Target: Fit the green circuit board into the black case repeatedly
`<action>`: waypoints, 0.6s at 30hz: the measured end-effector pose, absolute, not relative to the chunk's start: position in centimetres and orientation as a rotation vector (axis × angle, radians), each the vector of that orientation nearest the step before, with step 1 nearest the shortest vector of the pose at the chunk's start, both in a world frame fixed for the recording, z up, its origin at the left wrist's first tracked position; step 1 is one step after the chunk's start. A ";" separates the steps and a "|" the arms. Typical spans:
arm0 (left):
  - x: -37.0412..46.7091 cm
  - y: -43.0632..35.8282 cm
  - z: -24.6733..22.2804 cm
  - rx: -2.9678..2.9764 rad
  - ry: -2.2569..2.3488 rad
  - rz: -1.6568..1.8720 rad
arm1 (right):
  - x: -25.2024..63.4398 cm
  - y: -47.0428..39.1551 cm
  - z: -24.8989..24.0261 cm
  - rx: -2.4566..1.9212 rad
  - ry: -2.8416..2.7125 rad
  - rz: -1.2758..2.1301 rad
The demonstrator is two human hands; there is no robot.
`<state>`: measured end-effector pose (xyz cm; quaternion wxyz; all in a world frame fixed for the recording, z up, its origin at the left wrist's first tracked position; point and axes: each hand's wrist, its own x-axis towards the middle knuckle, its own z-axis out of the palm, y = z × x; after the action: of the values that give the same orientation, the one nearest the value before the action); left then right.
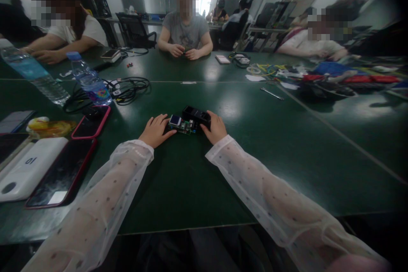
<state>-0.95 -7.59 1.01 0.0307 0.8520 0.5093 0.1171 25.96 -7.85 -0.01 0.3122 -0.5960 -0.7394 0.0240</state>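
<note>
A small green circuit board (184, 126) with a square dark screen lies in front of me, low over the table. My left hand (156, 131) has its thumb and fingers around the board's left end. Just behind and to the right, against the board, is a black plastic case (195, 113). Its right end sits between the thumb and curled fingers of my right hand (216, 128). Sheer white dotted sleeves cover both my forearms. The undersides of board and case are hidden.
At left are phones (63, 172), a white power bank (32, 168), water bottles (89, 78) and black cables (132, 90). Right of the middle lies a wrench (272, 93); beyond it is a heap of wires and tools (338, 77). People sit across the green table (165, 195).
</note>
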 end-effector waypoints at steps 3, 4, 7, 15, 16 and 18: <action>-1.0 -7.5 0.9 2.628 1.569 0.380 | 26.0 -7.8 -0.1 -1.570 -1.950 0.065; -1.0 -7.5 0.8 2.627 1.569 0.384 | 26.0 -7.8 -0.1 -1.569 -1.953 0.067; -1.1 -7.4 0.7 2.625 1.564 0.382 | 26.0 -7.9 0.0 -1.567 -1.962 0.070; -1.0 -7.5 1.0 2.615 1.567 0.352 | 25.9 -7.9 0.1 -1.572 -1.946 0.071; -1.0 -7.5 1.0 2.614 1.566 0.353 | 26.0 -7.8 0.0 -1.567 -1.942 0.076; -1.0 -7.5 1.0 2.612 1.567 0.361 | 26.1 -7.7 -0.2 -1.554 -1.921 0.095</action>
<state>-0.98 -7.52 1.00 0.0370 0.8509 0.5106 0.1176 26.12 -7.68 -0.19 0.3285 -0.5935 -0.7338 0.0364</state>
